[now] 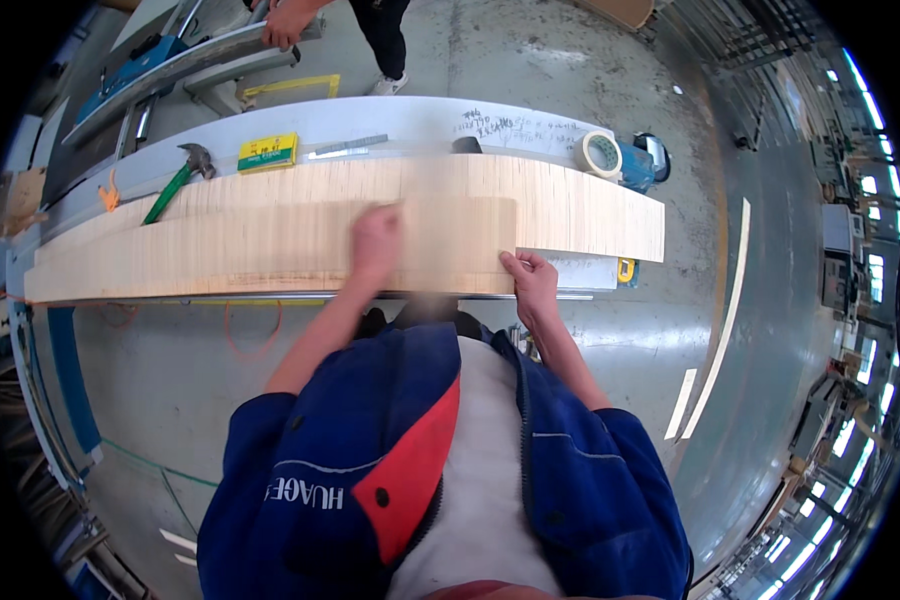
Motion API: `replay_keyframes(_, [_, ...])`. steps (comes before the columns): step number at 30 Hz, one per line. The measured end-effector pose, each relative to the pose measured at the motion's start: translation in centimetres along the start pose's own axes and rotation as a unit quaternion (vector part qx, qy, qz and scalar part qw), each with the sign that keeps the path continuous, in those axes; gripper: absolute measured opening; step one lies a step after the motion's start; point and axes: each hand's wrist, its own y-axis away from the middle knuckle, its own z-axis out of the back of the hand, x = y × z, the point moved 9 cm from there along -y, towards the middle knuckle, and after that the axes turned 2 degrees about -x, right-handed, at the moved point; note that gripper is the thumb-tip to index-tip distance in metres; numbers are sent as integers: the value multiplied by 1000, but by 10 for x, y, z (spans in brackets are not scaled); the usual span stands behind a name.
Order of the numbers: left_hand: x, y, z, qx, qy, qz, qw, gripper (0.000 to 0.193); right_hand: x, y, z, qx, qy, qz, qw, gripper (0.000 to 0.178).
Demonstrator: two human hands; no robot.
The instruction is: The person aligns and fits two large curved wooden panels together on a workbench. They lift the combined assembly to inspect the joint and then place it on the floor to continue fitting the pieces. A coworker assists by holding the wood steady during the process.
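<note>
Grey, scuffed floor point(185, 365) spreads on every side of the front board point(220, 250), with long pale strips point(727, 310) lying on it well to the right of that board. Farther right of it, bright windows point(876, 275) run along the workshop's side, past cluttered racks and equipment point(845, 250). Under the front board lies the back board point(580, 205), pale and wider, its right end reaching past the front board's. Both lie on a long white table point(400, 117), whose bare far side shows dark handwriting point(495, 122) beyond the front board.

My right hand point(536, 282) is nearly closed, thumb and fingers pinching the front board's right end near its closer corner. My left hand point(375, 245) is curled over the front board's middle (it is blurred, so I cannot tell whether it has hold of anything).

Beyond the front board, toward its left, sit a green-handled hammer point(170, 190) and a yellow box point(268, 152); beyond its right end stand a tape roll point(586, 155) and a blue power tool point(637, 165). Right of it, a tape measure point(627, 270) peeks out. Far beyond it, a co-worker's hand point(288, 25) rests on a metal rail point(205, 60).
</note>
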Motion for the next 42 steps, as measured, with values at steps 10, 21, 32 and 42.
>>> replay_keyframes(10, [38, -9, 36, -72, -83, 175, 979, 19, -19, -7, -12, 230, -55, -53, 970, 24])
replay_keyframes(21, [-132, 10, -83, -8, -61, -46, 997, 13, -15, -10, -10, 304, 88, 27, 948, 25])
replay_keyframes(32, [-69, 1, -58, 2, -26, 186, 982, 21, -12, -11, -5, 289, 142, 45, 946, 28])
replay_keyframes(42, [62, 33, 47, -151, 208, 368, 894, 18, -60, -10, -19, 390, -10, -118, 913, 31])
